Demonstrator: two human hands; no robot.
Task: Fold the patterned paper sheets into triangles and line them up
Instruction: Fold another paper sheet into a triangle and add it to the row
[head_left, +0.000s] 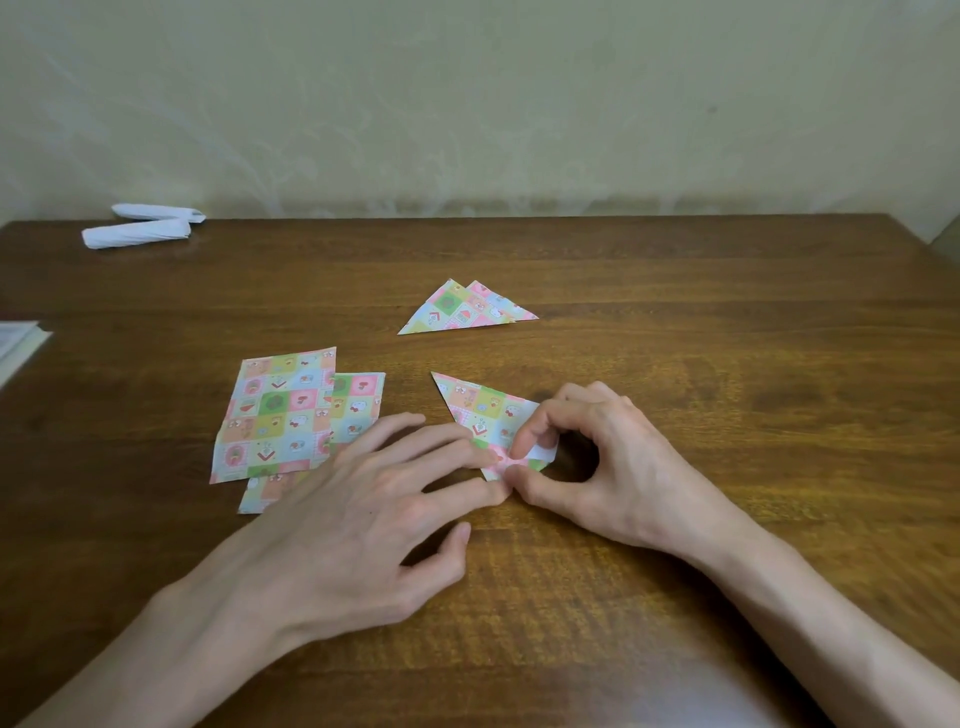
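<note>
A patterned sheet folded into a triangle (483, 410) lies on the wooden table (675, 322) in front of me. My right hand (597, 462) pinches its near corner between thumb and forefinger, lifting a white flap. My left hand (363, 509) lies flat, its straight fingertips pressing the triangle's near left edge. Two finished triangles (462, 309) lie overlapped farther back, near the middle. Unfolded patterned sheets (280, 415) lie stacked to the left, partly under my left hand.
Two rolled white paper pieces (140, 226) lie at the far left near the wall. A white book or pad edge (18, 345) pokes in at the left edge. The table's back edge meets a pale wall.
</note>
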